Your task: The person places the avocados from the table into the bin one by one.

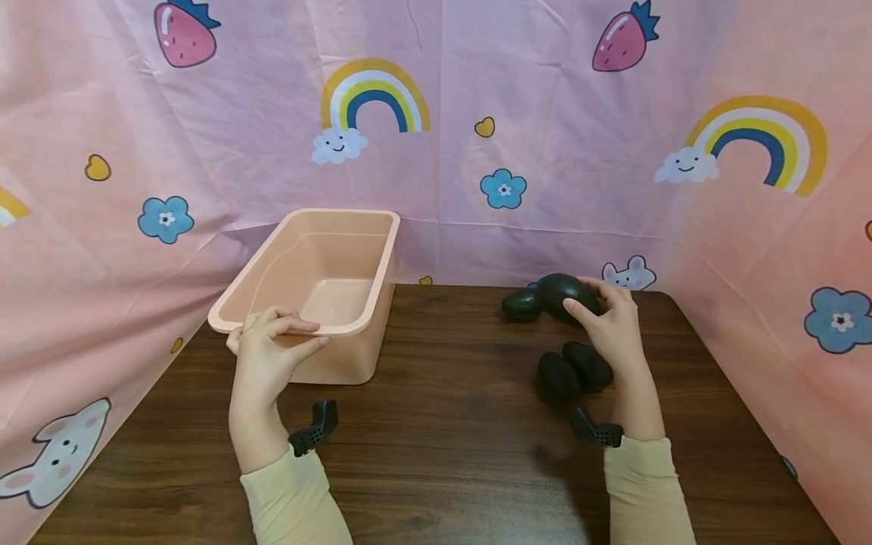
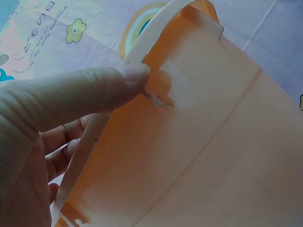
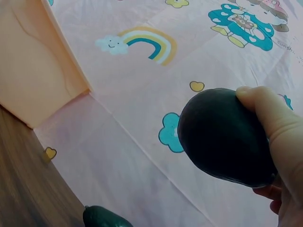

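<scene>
My right hand (image 1: 615, 325) grips a large dark green avocado (image 1: 560, 294) between thumb and fingers, at the back right of the table. In the right wrist view that avocado (image 3: 222, 137) is held up in front of the cloth. Just left of it lies a smaller, glossy green avocado (image 1: 521, 304). Nearer the wrist, two dark avocados (image 1: 559, 377) rest side by side. On the left, my left hand (image 1: 267, 359) pinches the near rim of a peach plastic bin (image 1: 383, 325). The thumb (image 2: 104, 87) presses under the rim, and the fingers lie on the other side.
The bin stands on the brown wooden table (image 1: 450, 424) at the back left. Patterned pink cloth (image 1: 436, 166) hangs behind the table and along both sides. A black wrist mount (image 1: 316, 428) sits on the left wrist, another (image 1: 596, 429) on the right.
</scene>
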`<action>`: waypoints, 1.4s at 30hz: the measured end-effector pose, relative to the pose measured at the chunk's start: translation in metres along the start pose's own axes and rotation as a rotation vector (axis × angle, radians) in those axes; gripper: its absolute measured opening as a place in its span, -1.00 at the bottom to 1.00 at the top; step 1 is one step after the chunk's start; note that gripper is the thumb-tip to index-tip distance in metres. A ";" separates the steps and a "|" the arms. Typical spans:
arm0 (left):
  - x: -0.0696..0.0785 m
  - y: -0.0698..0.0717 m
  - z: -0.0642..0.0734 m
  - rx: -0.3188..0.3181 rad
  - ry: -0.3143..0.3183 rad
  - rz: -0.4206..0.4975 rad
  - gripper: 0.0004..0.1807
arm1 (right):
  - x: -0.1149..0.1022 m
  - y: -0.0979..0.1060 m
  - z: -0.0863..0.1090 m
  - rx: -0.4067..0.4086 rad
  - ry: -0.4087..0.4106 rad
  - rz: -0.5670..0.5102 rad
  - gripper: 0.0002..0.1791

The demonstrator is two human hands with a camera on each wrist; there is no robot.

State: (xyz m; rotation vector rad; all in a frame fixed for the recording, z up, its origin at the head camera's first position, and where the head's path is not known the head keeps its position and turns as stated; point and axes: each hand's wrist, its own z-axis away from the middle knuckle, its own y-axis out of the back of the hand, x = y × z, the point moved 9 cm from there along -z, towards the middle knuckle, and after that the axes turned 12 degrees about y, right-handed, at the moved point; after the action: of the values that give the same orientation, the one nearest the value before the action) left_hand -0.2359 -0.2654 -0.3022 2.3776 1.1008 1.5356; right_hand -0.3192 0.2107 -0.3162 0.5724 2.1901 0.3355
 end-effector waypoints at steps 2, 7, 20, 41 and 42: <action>0.001 0.001 0.000 0.001 0.002 -0.002 -0.77 | -0.004 -0.002 -0.003 0.003 0.005 -0.009 -0.47; 0.002 0.002 0.000 0.004 0.004 -0.005 -0.77 | -0.012 -0.010 -0.007 -0.007 0.023 -0.032 -0.49; 0.001 0.002 0.000 0.001 0.002 0.001 -0.78 | -0.023 -0.030 -0.010 -0.012 0.014 -0.079 -0.49; 0.001 0.001 0.001 0.005 -0.008 -0.002 -0.78 | -0.054 -0.067 -0.026 -0.079 0.044 -0.082 -0.46; 0.001 0.001 0.001 0.006 -0.010 -0.002 -0.78 | -0.055 -0.070 -0.027 -0.083 0.045 -0.085 -0.46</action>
State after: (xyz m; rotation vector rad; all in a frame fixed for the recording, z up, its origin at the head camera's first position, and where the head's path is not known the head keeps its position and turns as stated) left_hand -0.2344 -0.2656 -0.3016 2.3845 1.1064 1.5210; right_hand -0.3294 0.1213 -0.2923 0.4293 2.2246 0.3948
